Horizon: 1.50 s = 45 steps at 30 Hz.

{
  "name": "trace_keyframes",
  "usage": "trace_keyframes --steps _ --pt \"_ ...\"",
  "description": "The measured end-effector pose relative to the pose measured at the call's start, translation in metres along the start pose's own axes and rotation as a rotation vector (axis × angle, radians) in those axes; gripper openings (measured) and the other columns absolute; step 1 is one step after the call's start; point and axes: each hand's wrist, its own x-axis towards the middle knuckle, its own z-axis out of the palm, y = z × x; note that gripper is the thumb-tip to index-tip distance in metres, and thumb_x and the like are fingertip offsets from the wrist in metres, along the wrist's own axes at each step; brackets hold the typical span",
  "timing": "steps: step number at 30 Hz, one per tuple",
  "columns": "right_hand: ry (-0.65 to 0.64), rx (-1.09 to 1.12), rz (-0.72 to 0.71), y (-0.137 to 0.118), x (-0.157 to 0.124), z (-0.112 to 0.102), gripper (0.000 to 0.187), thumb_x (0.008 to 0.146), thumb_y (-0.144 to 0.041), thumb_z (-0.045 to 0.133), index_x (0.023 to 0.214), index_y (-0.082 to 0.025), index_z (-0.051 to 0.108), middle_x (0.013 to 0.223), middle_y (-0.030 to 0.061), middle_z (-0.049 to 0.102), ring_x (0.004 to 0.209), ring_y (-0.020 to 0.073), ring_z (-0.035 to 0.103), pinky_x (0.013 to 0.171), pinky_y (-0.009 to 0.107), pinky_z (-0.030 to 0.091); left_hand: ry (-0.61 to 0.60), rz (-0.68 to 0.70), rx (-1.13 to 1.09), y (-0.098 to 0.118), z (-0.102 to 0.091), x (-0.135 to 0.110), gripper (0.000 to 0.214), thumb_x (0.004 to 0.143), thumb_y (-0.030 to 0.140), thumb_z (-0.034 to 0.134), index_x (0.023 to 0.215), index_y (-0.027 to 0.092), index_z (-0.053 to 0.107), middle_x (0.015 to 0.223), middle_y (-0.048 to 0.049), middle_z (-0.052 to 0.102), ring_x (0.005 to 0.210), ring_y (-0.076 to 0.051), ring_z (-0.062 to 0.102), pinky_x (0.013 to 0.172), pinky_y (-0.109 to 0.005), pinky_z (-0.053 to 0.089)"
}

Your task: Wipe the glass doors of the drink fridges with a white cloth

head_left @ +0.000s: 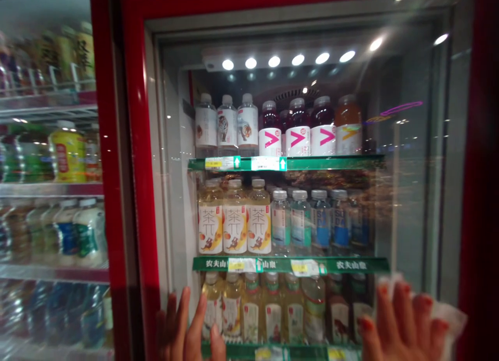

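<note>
My right hand (405, 324), its fingers stretched out and red at the tips, is at the lower right in front of the glass door (413, 194) of a drinks fridge. Under its fingers it holds a thin white tissue (452, 317), which shows above the fingertips and out to the right. At the lower left, my left hand (191, 332) is raised with fingers spread and nothing in it, close to the door's left side. Whether its fingertips touch the glass, I cannot tell. Behind the glass, bottles of pale drink (234, 220) fill the middle shelf.
A red frame (142, 194) surrounds the door. Dark purple drinks (298, 124) and white-labelled bottles (227, 123) line the top shelf; several more bottles (273, 314) stand below. On the left, another fridge holds a yellow-labelled bottle (67, 153). Lights reflect in the glass.
</note>
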Motion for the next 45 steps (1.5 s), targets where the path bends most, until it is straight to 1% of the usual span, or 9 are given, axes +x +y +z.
trace_keyframes --steps 4,9,16,22,27,30,37,41,45 --pt "-0.029 0.016 -0.094 -0.046 0.049 -0.004 0.075 0.108 -0.037 0.039 0.178 -0.029 0.013 0.185 0.0019 0.012 0.173 0.0360 0.005 0.137 0.077 0.007 -0.018 0.051 0.012 0.022 0.001 0.015 0.087 0.094 0.017 0.073 0.172 0.029 0.036 0.182 -0.0057 0.031 0.171 -0.033 0.024 0.143 -0.057 0.016" --pt "-0.033 0.057 -0.675 -0.071 0.008 0.000 0.065 0.106 -0.049 0.046 0.170 -0.043 0.039 0.179 -0.0144 0.030 0.173 0.0278 0.011 0.143 0.057 0.003 -0.142 0.058 0.018 0.030 0.007 0.014 0.087 0.100 0.035 0.068 0.175 0.028 0.026 0.187 -0.0059 0.011 0.175 -0.034 0.004 0.142 -0.058 -0.002" --pt "-0.035 0.016 -0.120 -0.044 0.085 -0.006 0.074 0.111 -0.036 0.039 0.178 -0.033 0.008 0.186 0.0003 0.012 0.173 0.0340 0.003 0.138 0.072 0.005 -0.031 -0.031 -0.096 0.051 -0.001 0.045 0.080 0.099 0.021 0.067 0.171 0.037 0.037 0.182 0.0009 0.032 0.171 -0.031 0.026 0.142 -0.061 0.010" --pt "-0.122 -0.010 -0.730 -0.074 0.035 -0.004 0.055 0.106 -0.056 0.052 0.161 -0.052 0.049 0.170 -0.0194 0.047 0.173 0.0258 0.009 0.142 0.061 0.001 -0.088 0.057 0.020 0.053 0.012 0.071 0.079 0.101 0.022 0.064 0.174 0.024 0.032 0.185 -0.0100 0.018 0.174 -0.036 0.009 0.141 -0.065 -0.002" --pt "-0.048 0.020 -0.183 -0.002 0.064 -0.009 0.068 0.113 -0.040 0.034 0.177 -0.038 0.013 0.185 -0.0008 0.018 0.173 0.0339 0.009 0.138 0.074 0.007 -0.076 0.069 0.026 0.050 0.015 0.062 0.081 0.101 0.025 0.066 0.174 0.022 0.031 0.185 -0.0091 0.019 0.174 -0.036 0.011 0.142 -0.063 0.001" --pt "0.010 0.018 0.082 -0.017 0.106 -0.008 0.067 0.114 -0.038 0.029 0.178 -0.029 0.009 0.186 0.0098 0.014 0.172 0.0405 0.006 0.131 0.084 0.012 -0.054 0.052 0.024 0.050 0.016 0.060 0.081 0.100 0.024 0.066 0.173 0.023 0.032 0.185 -0.0080 0.021 0.174 -0.035 0.013 0.142 -0.062 0.003" --pt "-0.077 0.023 -0.608 -0.068 0.046 -0.004 0.066 0.109 -0.049 0.049 0.172 -0.043 0.031 0.178 -0.0120 0.035 0.173 0.0256 0.012 0.143 0.058 0.002 -0.038 0.071 0.020 0.049 0.016 0.060 0.080 0.099 0.023 0.067 0.172 0.023 0.035 0.183 -0.0091 0.027 0.172 -0.035 0.019 0.143 -0.062 0.008" --pt "-0.042 0.026 -0.113 -0.016 0.101 -0.010 0.070 0.113 -0.045 0.039 0.178 -0.033 0.015 0.186 0.0041 0.017 0.172 0.0385 0.009 0.135 0.077 0.009 -0.049 0.065 0.023 0.050 0.016 0.060 0.082 0.099 0.024 0.067 0.174 0.025 0.031 0.184 -0.0073 0.024 0.173 -0.035 0.016 0.143 -0.063 0.007" --pt "-0.024 0.019 0.044 -0.044 0.167 -0.010 0.072 0.114 -0.051 0.036 0.177 -0.022 0.015 0.185 0.0118 0.015 0.171 0.0439 0.004 0.131 0.084 0.009 -0.044 0.058 0.017 0.051 0.016 0.059 0.081 0.099 0.024 0.066 0.173 0.024 0.033 0.184 -0.0070 0.024 0.173 -0.034 0.016 0.143 -0.062 0.006"
